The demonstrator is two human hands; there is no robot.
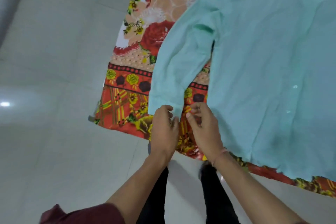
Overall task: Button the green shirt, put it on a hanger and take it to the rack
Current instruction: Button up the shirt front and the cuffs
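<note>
The pale green shirt (269, 63) lies spread flat on a floral blanket, filling the right half of the view. Its left sleeve (174, 71) runs down toward me and ends at the cuff (175, 110). My left hand (164, 129) touches the cuff's lower edge with curled fingers; a firm pinch cannot be made out. My right hand (203, 127) hovers just right of the cuff over the blanket, fingers apart, holding nothing. Two small pale buttons (295, 86) show on the shirt's body. No hanger or rack is in view.
The red, orange and yellow floral blanket (127, 96) lies on a grey tiled floor (54, 60), its corner at the lower left. My dark trouser legs (214, 196) stand at the blanket's near edge. A maroon sleeve (81, 214) shows at the bottom.
</note>
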